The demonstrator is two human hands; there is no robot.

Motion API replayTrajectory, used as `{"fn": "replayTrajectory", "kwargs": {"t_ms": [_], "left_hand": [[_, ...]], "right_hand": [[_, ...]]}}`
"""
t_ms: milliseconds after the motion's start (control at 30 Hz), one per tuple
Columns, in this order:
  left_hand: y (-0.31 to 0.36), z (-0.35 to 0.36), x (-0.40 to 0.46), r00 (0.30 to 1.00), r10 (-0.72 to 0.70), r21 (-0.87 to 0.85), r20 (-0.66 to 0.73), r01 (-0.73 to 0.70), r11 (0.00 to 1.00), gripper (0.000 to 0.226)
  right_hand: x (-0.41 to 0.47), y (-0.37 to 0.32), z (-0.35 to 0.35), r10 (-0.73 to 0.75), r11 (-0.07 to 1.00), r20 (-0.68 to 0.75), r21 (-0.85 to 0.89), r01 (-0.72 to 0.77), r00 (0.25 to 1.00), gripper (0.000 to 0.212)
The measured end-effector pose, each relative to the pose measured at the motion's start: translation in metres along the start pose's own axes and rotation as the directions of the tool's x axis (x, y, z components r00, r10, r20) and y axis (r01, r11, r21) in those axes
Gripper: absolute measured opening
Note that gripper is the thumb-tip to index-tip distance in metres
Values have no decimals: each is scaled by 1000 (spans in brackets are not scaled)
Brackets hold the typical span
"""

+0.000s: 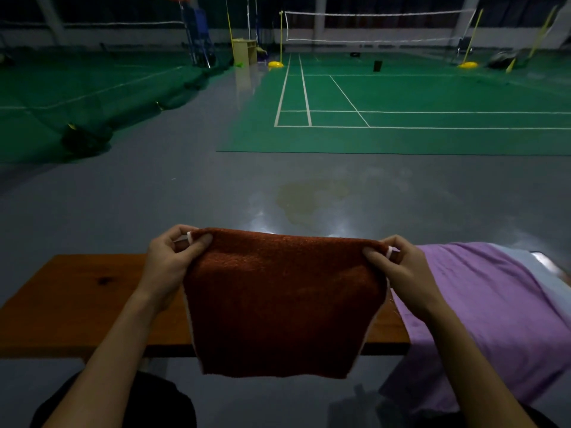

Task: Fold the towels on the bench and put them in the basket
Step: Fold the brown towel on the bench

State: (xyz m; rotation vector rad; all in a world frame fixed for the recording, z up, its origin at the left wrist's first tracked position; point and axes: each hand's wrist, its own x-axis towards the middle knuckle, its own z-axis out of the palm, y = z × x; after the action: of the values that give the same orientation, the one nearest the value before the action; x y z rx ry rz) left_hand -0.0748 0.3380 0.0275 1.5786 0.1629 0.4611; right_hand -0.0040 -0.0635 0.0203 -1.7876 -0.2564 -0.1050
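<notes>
A rust-brown towel (281, 304) hangs in the air in front of me, above the wooden bench (77, 304). My left hand (168, 261) pinches its top left corner and my right hand (401, 267) pinches its top right corner, stretching the top edge between them. The towel's lower edge hangs down past the bench's front edge. A purple towel (482, 307) lies spread over the right end of the bench and drapes over its front. A pale blue-grey towel (525, 257) shows beneath it at the far right. No basket is in view.
The bench's left half is bare wood. Grey floor stretches beyond the bench. Further off lies a green badminton court (401, 103) with a net (377, 26), yellow posts and dark netting piled at the left.
</notes>
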Motion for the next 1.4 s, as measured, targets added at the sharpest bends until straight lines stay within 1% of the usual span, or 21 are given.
{"fn": "replayTrajectory", "kwargs": {"t_ms": [33,67,100,167,233,267,300,333,367,400,433,467,500,567,667,767,933,1133,1200,1300,1400], "left_hand": [[5,-1,-3,1000,-28,-44,7,29,999,19],[8,-3,-6,998,-51,-89,31,54,995,17],[13,-6,-10,995,-69,-140,67,77,987,13],[16,-14,-17,987,-79,-249,141,113,962,2],[16,-21,-20,984,-101,-329,146,145,933,12],[13,-24,-19,983,-112,-333,142,154,930,14],[15,-23,-20,981,-123,-328,151,167,930,11],[10,-23,-18,978,-121,-281,169,166,945,6],[9,-21,-19,974,-131,-231,186,173,957,1],[3,-19,-16,971,-145,-177,192,179,968,6],[0,-16,-15,965,-174,-141,195,203,969,10],[-6,-13,-12,964,-194,-95,182,213,972,14],[-10,-11,-10,965,-208,-48,162,218,975,18],[-20,-5,-2,977,-186,64,100,181,981,23],[-34,5,13,997,-78,252,-11,79,964,21],[-44,12,30,998,1,340,-65,21,940,19],[-72,19,64,992,-23,364,-128,69,929,23],[-116,22,108,980,-85,391,-179,150,908,26],[-131,25,120,972,-107,413,-209,187,891,28],[-153,27,136,956,-123,458,-268,239,856,28],[-169,25,142,944,-143,518,-297,285,807,28]], "right_hand": [[-3,-4,-2,18,999,24,33,-18,1000,15],[-5,-7,-4,41,994,66,100,-48,997,15],[-8,-12,-5,72,973,122,212,-97,990,14],[-14,-20,-8,105,882,244,425,-203,964,13],[-17,-26,-10,106,833,294,495,-246,950,15],[-19,-26,-11,99,827,302,505,-247,948,16],[-20,-26,-12,99,823,301,511,-248,948,16],[-19,-23,-13,109,828,290,502,-248,951,12],[-18,-19,-13,129,845,269,474,-247,955,6],[-16,-12,-15,147,877,224,422,-232,963,10],[-13,-3,-15,159,916,175,341,-211,972,19],[-10,4,-14,164,949,118,253,-189,979,24],[-7,11,-13,164,969,56,179,-171,985,24],[3,20,-9,136,988,-38,84,-133,990,22],[21,35,1,89,993,-145,-68,-99,985,21],[41,55,11,92,986,-209,-117,-119,974,24],[74,83,23,109,979,-214,-148,-142,971,31],[110,120,37,168,942,-202,-255,-217,965,34],[119,129,43,178,928,-209,-291,-234,962,37],[130,134,55,181,906,-203,-346,-244,962,51],[140,142,62,171,887,-191,-397,-235,967,50]]}}
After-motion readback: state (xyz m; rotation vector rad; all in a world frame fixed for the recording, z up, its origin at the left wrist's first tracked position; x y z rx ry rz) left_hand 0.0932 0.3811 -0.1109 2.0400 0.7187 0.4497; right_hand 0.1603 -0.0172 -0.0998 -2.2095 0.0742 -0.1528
